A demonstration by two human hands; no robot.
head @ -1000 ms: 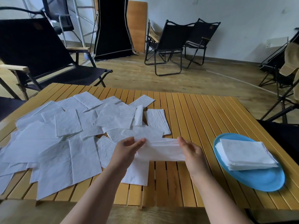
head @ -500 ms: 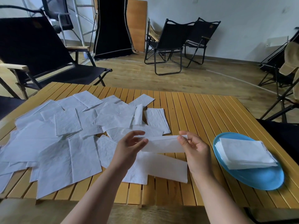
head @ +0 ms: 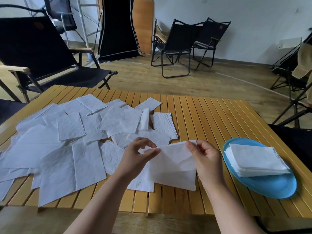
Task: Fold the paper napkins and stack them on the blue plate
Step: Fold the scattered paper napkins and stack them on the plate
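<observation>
I hold one white paper napkin [head: 173, 164] just above the table's near middle. My left hand [head: 136, 157] pinches its upper left corner and my right hand [head: 205, 157] pinches its upper right corner; the sheet hangs down between them, its lower edge near the table. Several loose unfolded napkins [head: 67, 144] lie spread over the left half of the table. On the right sits the blue plate [head: 270, 188], bearing a stack of folded napkins [head: 256, 160].
The slatted wooden table [head: 211, 119] has bare slats between the napkin pile and the plate. Black folding chairs stand at the left [head: 42, 56], behind [head: 177, 46] and at the right [head: 297, 78].
Both hands have lifted the napkin's top edge up off the table. The folded strip has opened into a hanging sheet, and the hands have moved slightly away from me.
</observation>
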